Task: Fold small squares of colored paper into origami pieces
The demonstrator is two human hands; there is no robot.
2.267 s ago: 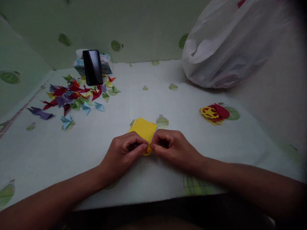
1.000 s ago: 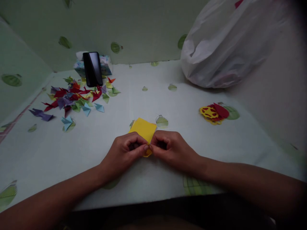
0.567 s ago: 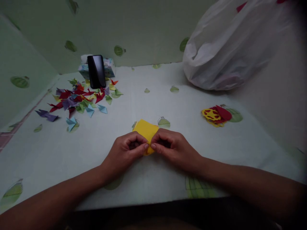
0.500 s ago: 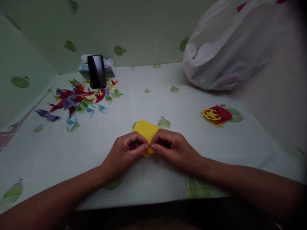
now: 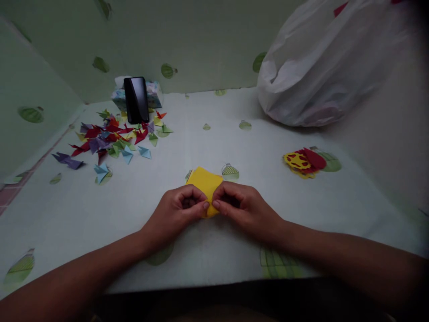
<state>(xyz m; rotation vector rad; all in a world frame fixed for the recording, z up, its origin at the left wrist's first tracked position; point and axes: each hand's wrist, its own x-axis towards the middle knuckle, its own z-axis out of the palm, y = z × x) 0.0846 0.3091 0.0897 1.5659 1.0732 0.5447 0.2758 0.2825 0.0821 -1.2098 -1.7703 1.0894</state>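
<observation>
A yellow piece of paper (image 5: pixel 205 181) lies near the middle of the table, its near part between my two hands. My left hand (image 5: pixel 179 210) pinches its near left side between thumb and forefinger. On the opposite side, my right hand (image 5: pixel 243 205) pinches it the same way, the two thumb tips a small gap apart. The fingers hide both side edges of the paper, so its folds there cannot be made out.
Several folded paper cranes (image 5: pixel 100 142) in many colours are heaped at the left. Behind them a black phone (image 5: pixel 136 100) leans on a tissue box (image 5: pixel 154 94). Red and yellow paper cut-outs (image 5: pixel 304 162) lie at the right, before a white plastic bag (image 5: pixel 301 85).
My thumbs and fingertips have drawn slightly apart along the near part of the yellow paper. The whole view has shifted a little; the other things stay where they were.
</observation>
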